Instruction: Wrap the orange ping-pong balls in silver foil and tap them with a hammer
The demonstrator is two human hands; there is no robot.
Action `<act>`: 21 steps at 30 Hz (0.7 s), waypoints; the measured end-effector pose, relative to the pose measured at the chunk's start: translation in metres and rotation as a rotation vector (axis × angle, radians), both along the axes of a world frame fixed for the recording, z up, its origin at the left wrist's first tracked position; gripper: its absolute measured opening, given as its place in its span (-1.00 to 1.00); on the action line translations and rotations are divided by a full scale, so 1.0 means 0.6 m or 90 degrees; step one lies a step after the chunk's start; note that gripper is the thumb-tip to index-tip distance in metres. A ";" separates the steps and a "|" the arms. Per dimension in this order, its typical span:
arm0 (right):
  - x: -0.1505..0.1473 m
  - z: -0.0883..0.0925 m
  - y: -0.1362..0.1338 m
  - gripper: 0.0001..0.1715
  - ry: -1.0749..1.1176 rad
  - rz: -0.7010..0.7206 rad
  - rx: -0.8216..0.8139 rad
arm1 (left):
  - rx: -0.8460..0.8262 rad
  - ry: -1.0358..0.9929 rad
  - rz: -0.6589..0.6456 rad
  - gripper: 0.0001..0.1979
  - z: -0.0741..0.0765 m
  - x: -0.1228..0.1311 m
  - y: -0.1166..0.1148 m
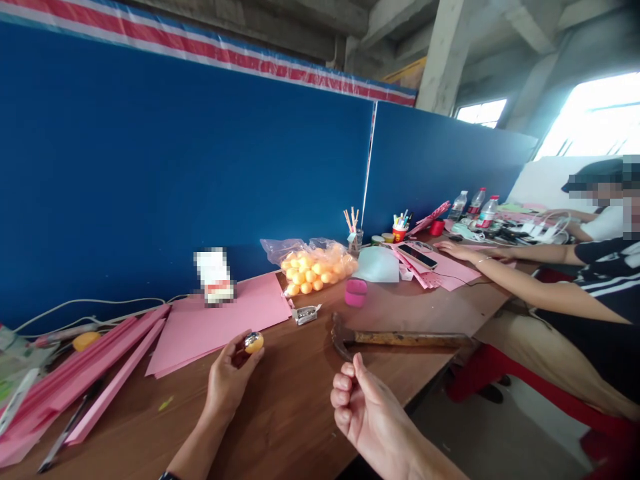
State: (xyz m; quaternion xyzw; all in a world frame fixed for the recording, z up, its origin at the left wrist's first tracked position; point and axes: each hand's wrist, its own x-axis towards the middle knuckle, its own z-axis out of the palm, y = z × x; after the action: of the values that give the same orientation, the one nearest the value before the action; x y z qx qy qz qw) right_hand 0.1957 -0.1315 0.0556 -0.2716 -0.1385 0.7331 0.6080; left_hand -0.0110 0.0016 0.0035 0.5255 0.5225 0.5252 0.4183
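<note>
My left hand (231, 373) pinches a small orange ball (255, 343) between thumb and fingers, just above the table. The top of the ball is shiny and silvery, like foil. My right hand (367, 407) is to the right of it, palm turned up, fingers curled in and thumb pressed against them. Whether anything sits inside that grip is hidden. Just beyond my right hand lies a hammer (400, 338) with a worn wooden handle, its head to the left. A small crumpled silver packet (306, 314) rests behind the ball.
Pink paper sheets (225, 327) and folded pink strips (95, 373) cover the left side. A clear bag of orange balls (313, 267) stands near the blue partition (175, 167), beside a magenta cup (355, 293). A co-worker's arm (520, 273) reaches in at right, near a phone (417, 256).
</note>
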 end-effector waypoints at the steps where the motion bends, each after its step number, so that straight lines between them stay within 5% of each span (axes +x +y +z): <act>1: 0.006 0.002 0.004 -0.70 -0.101 0.002 0.030 | 0.001 -0.002 -0.002 -0.45 -0.001 0.000 0.000; 4: 0.044 0.007 0.026 -0.81 -0.574 -0.041 0.183 | 0.008 -0.012 -0.009 -0.46 -0.006 -0.001 0.002; 7: 0.106 0.000 0.058 -0.68 -1.090 -0.115 0.321 | 0.002 -0.014 -0.015 -0.47 -0.007 -0.002 0.002; 10: 0.164 -0.016 0.079 -0.56 -1.436 -0.064 0.295 | -0.008 -0.007 -0.016 -0.46 -0.004 -0.003 0.001; 15: 0.201 -0.033 0.086 -0.59 -1.609 0.077 0.244 | -0.013 0.007 -0.022 -0.44 -0.005 -0.007 0.002; 21: 0.195 -0.022 0.098 -0.76 -1.643 0.168 0.211 | -0.013 0.004 -0.026 -0.42 -0.008 -0.007 0.005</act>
State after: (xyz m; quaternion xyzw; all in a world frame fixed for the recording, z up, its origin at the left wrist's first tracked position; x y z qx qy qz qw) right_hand 0.3129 -0.0726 0.0426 -0.6813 -0.7315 -0.0257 -0.0120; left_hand -0.0155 0.0047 -0.0015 0.5334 0.5184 0.5094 0.4327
